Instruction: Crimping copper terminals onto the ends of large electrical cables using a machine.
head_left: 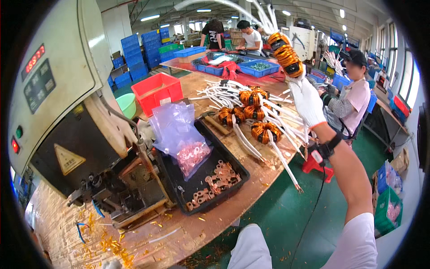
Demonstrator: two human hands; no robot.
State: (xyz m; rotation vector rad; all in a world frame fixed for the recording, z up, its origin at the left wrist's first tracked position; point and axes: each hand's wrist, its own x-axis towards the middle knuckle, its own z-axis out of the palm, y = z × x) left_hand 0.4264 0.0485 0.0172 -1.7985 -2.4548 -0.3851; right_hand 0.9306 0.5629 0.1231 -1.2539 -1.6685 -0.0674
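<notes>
My right hand (pixel 309 102), in a white glove, is raised at the upper right with its fingers closed around a copper-wound toroidal coil (pixel 286 54). White leads stick up from that coil to the top of the picture. Below and left of the hand, several similar coils (pixel 253 112) lie piled on the table, their white sleeved leads (pixel 215 95) spread both ways. Some lead ends show bare copper strands. A small white patch at the lower edge looks like the glove of my left hand (pixel 112 264); its fingers cannot be made out.
A press machine (pixel 58 89) fills the left. Beside it a black tray (pixel 215 197) holds copper ring terminals (pixel 219 177) and a plastic bag (pixel 179 134) of terminals. Behind are a red bin (pixel 156 92) and a green bowl (pixel 127 105). A seated person (pixel 354 96) works at right.
</notes>
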